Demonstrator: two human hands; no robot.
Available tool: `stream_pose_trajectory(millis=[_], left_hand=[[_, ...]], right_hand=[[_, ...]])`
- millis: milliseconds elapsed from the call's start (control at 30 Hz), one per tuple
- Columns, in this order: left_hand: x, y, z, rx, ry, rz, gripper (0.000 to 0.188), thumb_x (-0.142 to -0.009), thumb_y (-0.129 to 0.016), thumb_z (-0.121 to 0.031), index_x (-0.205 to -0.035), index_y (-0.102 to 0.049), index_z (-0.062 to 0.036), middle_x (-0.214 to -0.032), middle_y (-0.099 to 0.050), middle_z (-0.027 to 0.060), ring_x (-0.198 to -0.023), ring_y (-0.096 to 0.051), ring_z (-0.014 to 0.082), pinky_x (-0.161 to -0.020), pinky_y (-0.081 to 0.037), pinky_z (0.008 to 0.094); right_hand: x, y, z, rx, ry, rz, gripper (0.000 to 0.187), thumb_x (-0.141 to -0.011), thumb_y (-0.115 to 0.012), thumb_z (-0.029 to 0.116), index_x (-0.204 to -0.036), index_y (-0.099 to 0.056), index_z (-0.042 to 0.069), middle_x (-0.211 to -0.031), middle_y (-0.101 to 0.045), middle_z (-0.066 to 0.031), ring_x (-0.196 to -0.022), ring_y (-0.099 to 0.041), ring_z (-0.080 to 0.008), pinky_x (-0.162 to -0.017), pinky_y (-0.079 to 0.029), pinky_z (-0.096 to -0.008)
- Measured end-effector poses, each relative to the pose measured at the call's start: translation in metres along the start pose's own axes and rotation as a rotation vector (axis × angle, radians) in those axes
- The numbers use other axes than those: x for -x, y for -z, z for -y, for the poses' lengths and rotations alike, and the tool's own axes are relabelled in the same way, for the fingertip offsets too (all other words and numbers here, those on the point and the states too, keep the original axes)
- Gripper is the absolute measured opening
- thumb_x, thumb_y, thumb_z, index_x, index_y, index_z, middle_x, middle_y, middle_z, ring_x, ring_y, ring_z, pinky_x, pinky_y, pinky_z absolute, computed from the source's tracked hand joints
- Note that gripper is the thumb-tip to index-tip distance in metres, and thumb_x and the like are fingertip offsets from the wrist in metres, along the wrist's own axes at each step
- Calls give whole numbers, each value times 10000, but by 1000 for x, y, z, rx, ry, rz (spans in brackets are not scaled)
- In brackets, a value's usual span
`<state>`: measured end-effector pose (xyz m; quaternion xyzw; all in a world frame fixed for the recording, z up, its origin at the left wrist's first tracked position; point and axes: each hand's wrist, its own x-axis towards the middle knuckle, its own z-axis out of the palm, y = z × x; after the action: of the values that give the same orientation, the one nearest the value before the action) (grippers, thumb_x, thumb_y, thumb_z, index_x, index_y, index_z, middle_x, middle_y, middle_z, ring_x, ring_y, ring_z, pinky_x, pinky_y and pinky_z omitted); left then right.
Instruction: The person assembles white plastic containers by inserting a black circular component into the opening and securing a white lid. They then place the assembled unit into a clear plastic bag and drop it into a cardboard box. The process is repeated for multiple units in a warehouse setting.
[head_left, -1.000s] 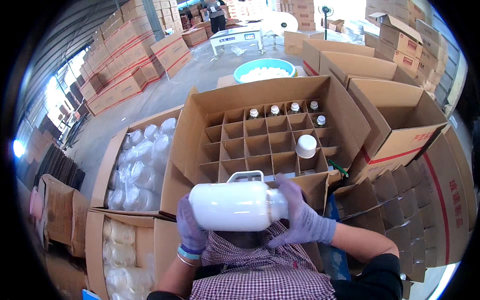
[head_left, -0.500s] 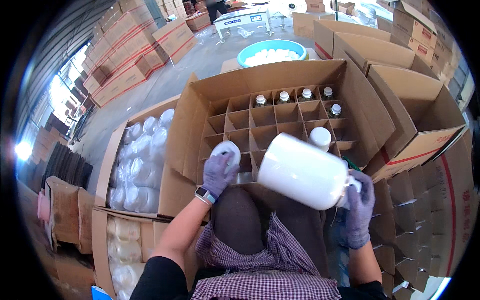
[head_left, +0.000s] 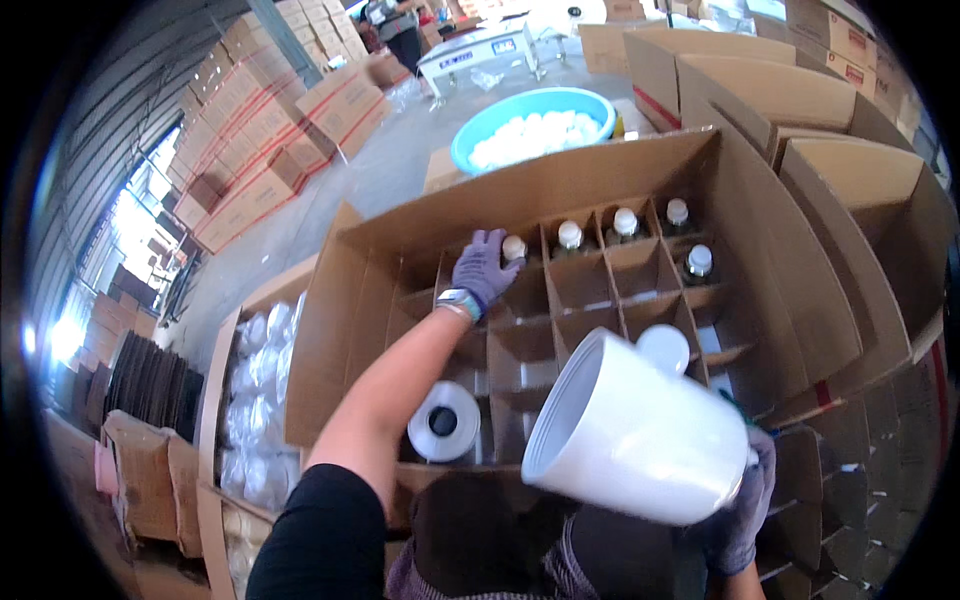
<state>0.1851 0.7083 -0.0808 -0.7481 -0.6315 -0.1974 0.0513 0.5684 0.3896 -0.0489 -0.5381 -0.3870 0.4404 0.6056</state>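
Observation:
My left hand [head_left: 484, 268], in a grey-purple glove, reaches into the compartmented cardboard box [head_left: 790, 290]. Its fingers are apart beside the white cap of the leftmost bottle [head_left: 514, 248]; whether they touch it I cannot tell. My right hand [head_left: 752, 500], also gloved, is closed around the right end of a large white plastic container [head_left: 650, 430]. The container lies tilted over the box's near side, its wide ringed end facing left. Behind it shows a round white cap [head_left: 663, 350]. A white roll [head_left: 462, 420] with a dark centre sits by the near left compartments.
Several capped bottles [head_left: 626, 224] stand in the far and right compartments. A blue basin [head_left: 470, 135] of white pieces is beyond the box. Left stands a carton of plastic-wrapped items [head_left: 265, 400]; right are open cartons [head_left: 860, 180]. A person [head_left: 400, 40] stands far back.
My left hand has let go of the white roll and moved to the far row of bottles. The white container has swung, showing its ringed end. The view has shifted.

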Motion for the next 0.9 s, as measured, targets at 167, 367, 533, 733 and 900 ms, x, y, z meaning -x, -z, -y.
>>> stream_pose_trajectory(millis=[167,367,533,733,900], left_hand=[[-69,-89,72,-224,185,479,766,-825,-697,-559,-1381,-547,-54,-1445,-498,299,-1257,-561,418,-1058,-460,485],[-61,16,10,-65,83,166,718,-730,-796,-568,-1232,-608,-91,-1159,-644,238,-1094,-638,406,-959,-506,493],[75,238,-48,50,-105,-161,647,-727,-884,-275,-1283,-616,-82,-1204,-649,151,-1110,-644,324,-957,-516,395],[244,342,-108,390,-152,-75,1180,-596,-991,-313,-1525,-327,-14,-978,-682,101,-885,-682,220,-797,-554,356],[364,313,-143,485,-78,292,1325,-619,-965,-387,-1592,-155,3,-1149,-690,221,-1058,-688,369,-952,-528,406]], right_hand=[[-5,-8,-3,-239,-66,66,707,-823,-751,555,-1218,-534,10,-1180,-626,-151,-1063,-626,-236,-966,-499,-407],[0,7,-15,-405,-98,54,788,-735,-840,493,-1271,-505,21,-1235,-598,-160,-1165,-610,-279,-1038,-488,-445],[10,11,24,-412,-133,200,884,-720,-827,519,-1349,-447,28,-1297,-562,-157,-1209,-584,-279,-1037,-489,-445],[52,1,99,-397,60,117,651,-839,-661,433,-1330,-477,47,-1230,-605,-159,-1154,-606,-262,-1031,-474,-390],[75,-15,115,-9,336,466,439,-827,-565,97,-1253,-602,-3,-1171,-640,-149,-1104,-617,-252,-998,-468,-373]])
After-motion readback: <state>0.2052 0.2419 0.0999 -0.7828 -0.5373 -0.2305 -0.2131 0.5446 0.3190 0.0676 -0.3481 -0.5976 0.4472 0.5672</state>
